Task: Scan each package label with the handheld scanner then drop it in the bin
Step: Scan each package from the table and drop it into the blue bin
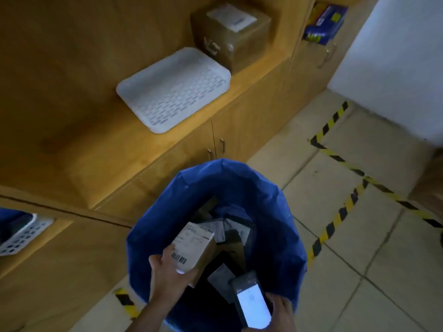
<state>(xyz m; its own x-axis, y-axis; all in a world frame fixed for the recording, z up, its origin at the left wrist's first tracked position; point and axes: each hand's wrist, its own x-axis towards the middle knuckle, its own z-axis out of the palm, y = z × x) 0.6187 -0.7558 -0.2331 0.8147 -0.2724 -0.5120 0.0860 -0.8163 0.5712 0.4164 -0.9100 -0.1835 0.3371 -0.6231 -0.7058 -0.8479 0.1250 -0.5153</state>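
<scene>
Drop step, I judge: my left hand (167, 271) grips the labelled package (194, 248) with the bin (275, 212) directly below it, my right hand (280, 310) clasps the scanner (251, 300) just beside; next, the left grip must let go.

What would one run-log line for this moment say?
step: pre-drop | left hand: holds labelled box over blue-lined bin | right hand: holds scanner, screen lit | shelf: one cardboard box
</scene>
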